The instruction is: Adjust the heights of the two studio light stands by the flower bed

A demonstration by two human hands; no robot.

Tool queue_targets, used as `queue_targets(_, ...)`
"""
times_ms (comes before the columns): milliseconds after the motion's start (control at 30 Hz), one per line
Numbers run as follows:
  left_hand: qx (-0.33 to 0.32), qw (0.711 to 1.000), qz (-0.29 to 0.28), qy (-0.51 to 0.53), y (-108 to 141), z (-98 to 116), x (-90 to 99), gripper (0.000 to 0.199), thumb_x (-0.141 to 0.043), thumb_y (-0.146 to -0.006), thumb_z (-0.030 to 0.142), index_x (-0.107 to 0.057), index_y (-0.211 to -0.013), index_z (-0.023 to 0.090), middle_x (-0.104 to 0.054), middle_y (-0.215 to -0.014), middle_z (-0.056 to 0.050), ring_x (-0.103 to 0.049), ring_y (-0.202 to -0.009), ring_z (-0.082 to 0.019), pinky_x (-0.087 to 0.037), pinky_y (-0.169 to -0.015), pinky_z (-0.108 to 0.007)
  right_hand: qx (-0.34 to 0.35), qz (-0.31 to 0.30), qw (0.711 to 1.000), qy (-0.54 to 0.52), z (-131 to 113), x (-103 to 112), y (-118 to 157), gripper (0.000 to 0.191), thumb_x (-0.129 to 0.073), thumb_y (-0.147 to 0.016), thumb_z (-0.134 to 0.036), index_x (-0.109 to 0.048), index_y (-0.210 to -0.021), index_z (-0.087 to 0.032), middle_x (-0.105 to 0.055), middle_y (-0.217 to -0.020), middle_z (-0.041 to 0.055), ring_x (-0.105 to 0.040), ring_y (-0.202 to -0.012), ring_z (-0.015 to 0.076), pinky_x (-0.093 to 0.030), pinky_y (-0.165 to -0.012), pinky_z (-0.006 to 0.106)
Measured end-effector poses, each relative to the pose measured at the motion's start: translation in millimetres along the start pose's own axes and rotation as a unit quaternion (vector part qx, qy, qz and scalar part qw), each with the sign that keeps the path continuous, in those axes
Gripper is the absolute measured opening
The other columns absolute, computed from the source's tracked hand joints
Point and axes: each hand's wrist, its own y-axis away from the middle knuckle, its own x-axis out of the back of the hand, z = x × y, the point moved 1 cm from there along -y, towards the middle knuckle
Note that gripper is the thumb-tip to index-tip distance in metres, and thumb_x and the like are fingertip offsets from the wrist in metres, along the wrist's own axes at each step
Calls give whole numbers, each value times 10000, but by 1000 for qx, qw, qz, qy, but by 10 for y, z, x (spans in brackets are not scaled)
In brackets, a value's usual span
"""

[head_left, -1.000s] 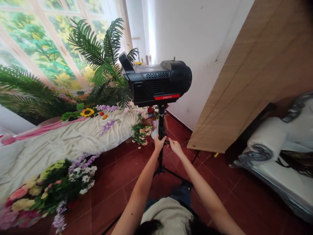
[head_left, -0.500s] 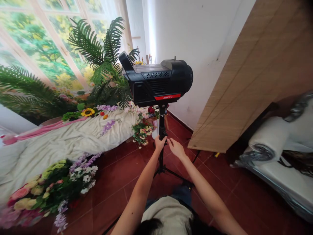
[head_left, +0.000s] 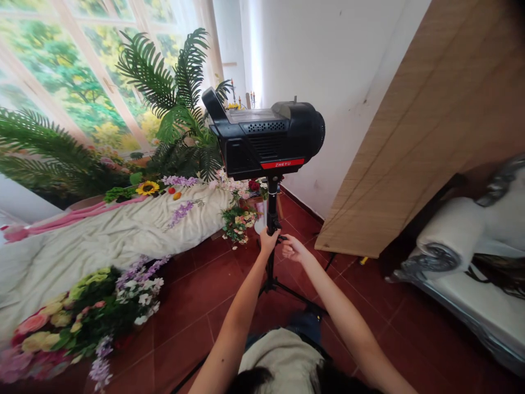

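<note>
The ZHEYU studio light [head_left: 262, 142] is already mounted atop the black light stand [head_left: 271, 210], which is stood on the tiled floor [head_left: 184, 295]; whether the side knob [head_left: 281, 238] is fully tightened cannot be told. The column is gripped by the left hand [head_left: 269, 241]; the knob appears pinched by the right hand [head_left: 292, 248], its fingers curled.

In front of you, the lamp [head_left: 262, 143] has a smooth plastic-looking shell with a soft sheen and a slick red label [head_left: 283, 163]. Your stand [head_left: 272, 205] looks like satin-finished metal. At your left, the cream cloth [head_left: 197, 224] is soft-looking, matt and deeply wrinkled. Beneath you, the floor tiles [head_left: 184, 301] look smooth and faintly shiny. To your right, the blind [head_left: 373, 175] shows a matt, finely ribbed weave, and the sofa [head_left: 455, 224] pairs smooth upholstery with glossy, metallic-looking trim [head_left: 438, 258].
</note>
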Motion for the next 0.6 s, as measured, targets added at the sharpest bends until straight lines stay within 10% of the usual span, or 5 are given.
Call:
queue_targets(367, 22, 998, -55, -10, -6, 13, 85, 261, -647, -675, 391, -575, -683, 140, -582, -626, -12, -524, -569, -120, -418, -564, -245, 62, 1, 957, -285, 81, -138, 57, 440, -324, -860, -34, -427, -454, -169, -407, -366, -50, -277, -324, 68, -273, -462, 218)
queue_targets(600, 33, 996, -77, 41, 34, 16, 131, 314, -674, -669, 424, -588, -758, 136, -612, -707, -32, -560, -659, -136, -443, -652, -262, 104, 71, 964, -235, 46, -254, -8, 565, -263, -877, -3, -459, -374, -169, -440, -321, -22, -288, -327, 82, -274, -450, 215)
